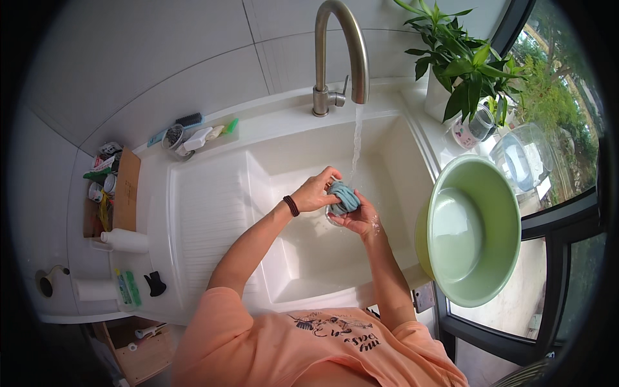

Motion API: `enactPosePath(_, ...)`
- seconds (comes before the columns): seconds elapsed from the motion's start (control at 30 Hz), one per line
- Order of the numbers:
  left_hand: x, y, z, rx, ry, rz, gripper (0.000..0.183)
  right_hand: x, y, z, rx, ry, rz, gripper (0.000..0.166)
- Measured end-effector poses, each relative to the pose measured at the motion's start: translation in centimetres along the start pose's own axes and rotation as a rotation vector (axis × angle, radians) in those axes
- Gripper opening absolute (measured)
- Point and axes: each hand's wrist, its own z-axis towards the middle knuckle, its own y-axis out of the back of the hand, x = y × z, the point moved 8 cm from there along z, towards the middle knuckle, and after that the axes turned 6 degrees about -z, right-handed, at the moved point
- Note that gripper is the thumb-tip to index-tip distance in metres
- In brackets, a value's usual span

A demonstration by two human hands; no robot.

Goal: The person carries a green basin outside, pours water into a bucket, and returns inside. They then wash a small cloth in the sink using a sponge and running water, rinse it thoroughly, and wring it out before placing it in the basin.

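Both hands are over the white sink basin [314, 271]. My left hand [314, 192], with a dark bracelet at its wrist, has its thumb and fingers on a bunched blue-green cloth [344, 197]. From below and the right, my right hand [360, 218] cups the same cloth. A clear rounded edge shows under the cloth by the right fingers; what it belongs to is mostly hidden. Water [357, 140] runs from the brushed-metal faucet [359, 63] and falls just behind the cloth. Drops wet my right wrist.
A green plastic basin [503, 242] stands right of the sink, near a potted plant [464, 63] and clear containers by the window. Left is a ribbed washboard [208, 217]. Brushes and soap fill a tray [232, 138] behind; a cardboard box [127, 188] and white bottle [125, 240] stand farther left.
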Motion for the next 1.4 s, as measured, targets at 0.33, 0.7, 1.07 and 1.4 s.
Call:
enactPosePath(0.33, -7.0, 6.8, 16.3, -0.346, -0.679, 1.479, 0.047, -1.0, -1.1, -1.3, -0.142, 0.16, 0.365, 0.046)
enactPosePath(0.7, -8.3, 6.1, 14.7, -0.289, -0.708, 1.424, 0.054, 0.2, -2.7, -3.4, 0.045, 0.178, 0.283, 0.056)
enactPosePath(1.07, -3.2, 4.5, 15.8, -0.112, -0.12, 0.758, 0.064, 3.4, -2.3, -6.7, 0.034, 0.388, 0.375, 0.05)
enactPosePath(1.4, -6.5, -2.6, -0.7, 0.039, -0.238, -0.394, 0.055, 1.3, -9.1, -6.7, 0.142, 0.146, -0.574, 0.069)
